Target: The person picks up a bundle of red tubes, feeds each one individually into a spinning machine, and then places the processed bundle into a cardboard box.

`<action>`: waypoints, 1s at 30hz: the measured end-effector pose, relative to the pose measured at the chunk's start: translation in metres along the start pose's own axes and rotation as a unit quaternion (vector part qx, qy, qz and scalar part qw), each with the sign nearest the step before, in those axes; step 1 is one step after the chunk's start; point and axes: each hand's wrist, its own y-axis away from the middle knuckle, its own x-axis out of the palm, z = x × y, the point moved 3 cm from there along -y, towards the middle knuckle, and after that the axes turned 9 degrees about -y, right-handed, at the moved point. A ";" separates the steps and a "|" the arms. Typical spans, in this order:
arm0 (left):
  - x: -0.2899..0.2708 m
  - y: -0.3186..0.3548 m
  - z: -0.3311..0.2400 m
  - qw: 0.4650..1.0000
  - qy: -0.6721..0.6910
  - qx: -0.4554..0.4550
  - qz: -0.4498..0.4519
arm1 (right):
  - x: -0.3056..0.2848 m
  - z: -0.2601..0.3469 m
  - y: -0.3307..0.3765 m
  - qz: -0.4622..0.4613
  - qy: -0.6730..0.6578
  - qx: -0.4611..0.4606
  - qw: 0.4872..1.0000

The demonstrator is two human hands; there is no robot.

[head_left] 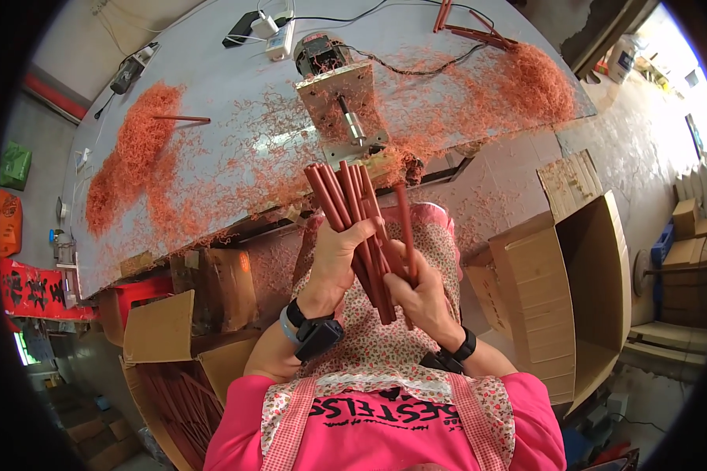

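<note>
My left hand (334, 263) is closed around a bundle of reddish-brown round sticks (334, 202), held upright over my lap with their upper ends toward the table edge. A single stick (404, 216) of the same colour stands slightly apart on the right, gripped by my right hand (426, 297). Its fingers also meet the lower part of the bundle. Just beyond the sticks is a motor (320, 55) on the table, with a metal bracket (316, 98) and a metal shaft piece (354, 125) pointing toward me. My floral apron (346, 337) lies beneath both hands.
Orange-red curly shavings are heaped at left (145, 129) and right (534, 82) on the grey table (220, 71). One stick (182, 119) rests by the left heap. An open carton (157, 334) holding sticks stands left; another open carton (530, 306) stands right. Cables run behind the motor.
</note>
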 end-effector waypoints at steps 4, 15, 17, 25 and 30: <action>-0.003 0.000 0.002 0.999 0.018 -0.032 0.027 | -0.004 0.000 -0.004 -0.021 -0.113 0.096 0.989; -0.013 0.007 -0.002 0.998 0.026 -0.039 0.029 | -0.007 0.004 -0.037 0.008 -0.121 0.089 0.989; -0.014 0.008 -0.002 0.999 0.024 -0.040 0.029 | -0.009 0.003 -0.026 0.008 -0.116 0.102 0.988; -0.024 0.001 0.008 0.998 0.002 -0.041 0.041 | -0.007 0.004 -0.025 0.009 -0.147 0.112 0.983; -0.020 0.006 0.000 1.000 -0.013 -0.018 0.017 | -0.008 0.001 -0.042 0.027 -0.142 0.111 0.983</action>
